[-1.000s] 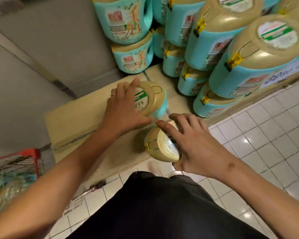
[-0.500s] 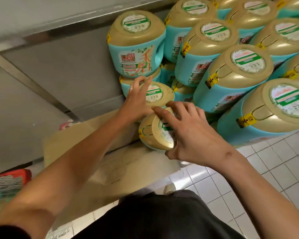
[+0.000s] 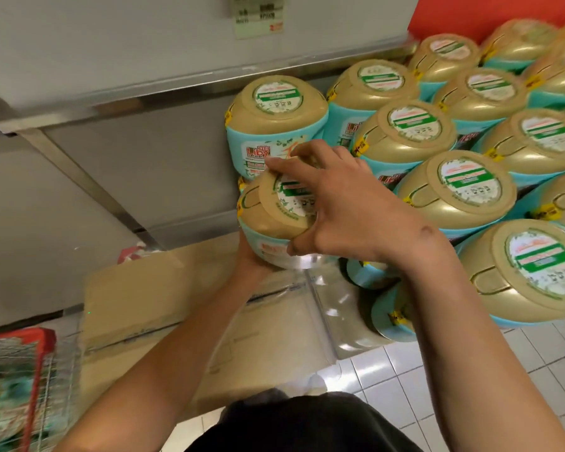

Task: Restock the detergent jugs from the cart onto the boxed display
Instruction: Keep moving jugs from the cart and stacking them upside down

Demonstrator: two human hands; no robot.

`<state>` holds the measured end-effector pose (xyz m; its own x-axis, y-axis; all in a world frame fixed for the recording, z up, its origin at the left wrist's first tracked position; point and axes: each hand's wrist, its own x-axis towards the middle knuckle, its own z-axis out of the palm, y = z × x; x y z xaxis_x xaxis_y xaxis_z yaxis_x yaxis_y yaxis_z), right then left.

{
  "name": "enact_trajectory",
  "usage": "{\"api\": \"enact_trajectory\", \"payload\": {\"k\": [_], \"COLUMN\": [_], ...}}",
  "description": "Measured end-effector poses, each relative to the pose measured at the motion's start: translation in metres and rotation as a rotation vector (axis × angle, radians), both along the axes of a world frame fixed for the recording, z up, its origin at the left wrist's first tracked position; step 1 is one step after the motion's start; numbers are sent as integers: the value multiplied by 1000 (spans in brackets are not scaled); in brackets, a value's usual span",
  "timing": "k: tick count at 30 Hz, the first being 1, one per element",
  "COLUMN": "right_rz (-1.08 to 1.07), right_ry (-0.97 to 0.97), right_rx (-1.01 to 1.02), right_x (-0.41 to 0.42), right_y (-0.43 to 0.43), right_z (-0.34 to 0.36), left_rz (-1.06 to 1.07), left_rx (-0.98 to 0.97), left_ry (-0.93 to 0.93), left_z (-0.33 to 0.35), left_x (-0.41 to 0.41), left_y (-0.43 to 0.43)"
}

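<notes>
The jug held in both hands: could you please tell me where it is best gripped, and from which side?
Probably two-handed: the right hand spread over the broad gold top from above, the left hand cupping the teal body from below on the left. The jug is round, wide and tilted, and stacked jugs crowd its right side.

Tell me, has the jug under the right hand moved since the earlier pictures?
Yes. The jug has gone up from the cardboard box and toward the stacked jugs, and now covers part of the corner one.
</notes>
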<state>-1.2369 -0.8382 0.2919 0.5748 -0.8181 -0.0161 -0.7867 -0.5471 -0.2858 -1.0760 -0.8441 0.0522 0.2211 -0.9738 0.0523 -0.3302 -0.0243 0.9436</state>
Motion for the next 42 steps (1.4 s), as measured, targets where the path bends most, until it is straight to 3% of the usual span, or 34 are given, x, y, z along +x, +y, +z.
{"api": "enact_trajectory", "payload": {"k": [1,3,5,11,22,37,42], "right_rz": [0,1,5,4,-31,2,-181], "right_ry": [-8,3,3,-7,-58,-423,-562], "right_rx": [1,6,31,56,8,-225,-396], "right_x": [5,14,18,26,15,0,-7], "right_y": [-6,-18,-28,-44,-43,-31,-7], "right_z": [2,3,3,4,-8,-55,-83], "left_rz": [-12,29,71,83,92,126,39], "left_rx": [40,73,181,118,46,44,58], "left_ry": [107,-122,29,186,-20,-77,-137], "left_z": [-1,-1,-12,-13,0,1,-1], "left_x": [-1,3,2,5,-12,-17,-4], "left_y": [0,-2,-4,-1,6,12,10]}}
